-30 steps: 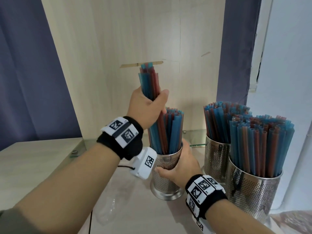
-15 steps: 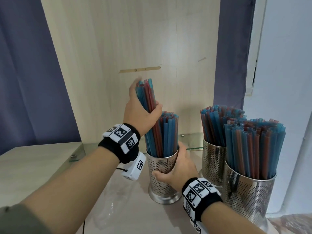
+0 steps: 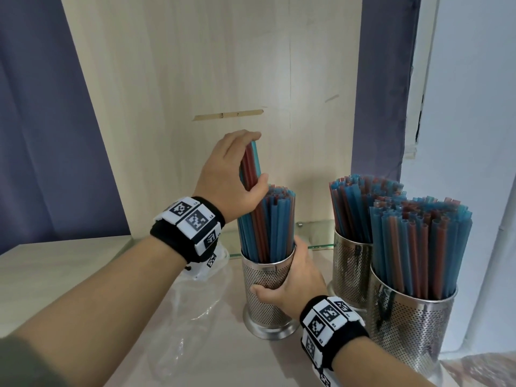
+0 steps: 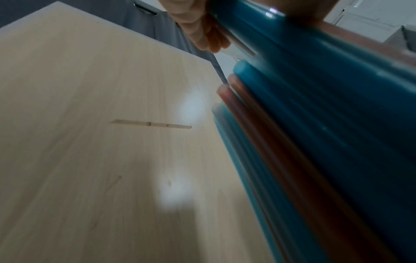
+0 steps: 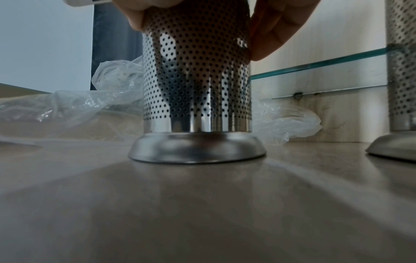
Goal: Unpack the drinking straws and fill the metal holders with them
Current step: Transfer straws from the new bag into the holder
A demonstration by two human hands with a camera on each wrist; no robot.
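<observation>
A bundle of blue and red straws [image 3: 250, 169] stands tilted in the middle perforated metal holder [image 3: 266, 291], its upper part sticking out above the straws that fill the holder. My left hand [image 3: 237, 169] holds this bundle, fingers over its top ends and thumb round its side; the left wrist view shows the same straws [image 4: 315, 142] up close under my fingers [image 4: 202, 35]. My right hand [image 3: 293, 277] grips the holder's wall, and in the right wrist view its fingers [image 5: 274, 32] wrap the holder [image 5: 198, 80], which stands on the table.
Two more metal holders [image 3: 351, 263] [image 3: 413, 328] packed with straws stand to the right. Crumpled clear plastic wrap [image 3: 195, 303] lies left of the middle holder. A wooden panel [image 3: 223, 65] rises close behind, with a glass shelf edge [image 5: 315, 64] low on it.
My left hand has come down with the bundle, sliding the straws deeper into the middle holder, and its fingers now cover their tops. The right hand has kept its grip on the holder.
</observation>
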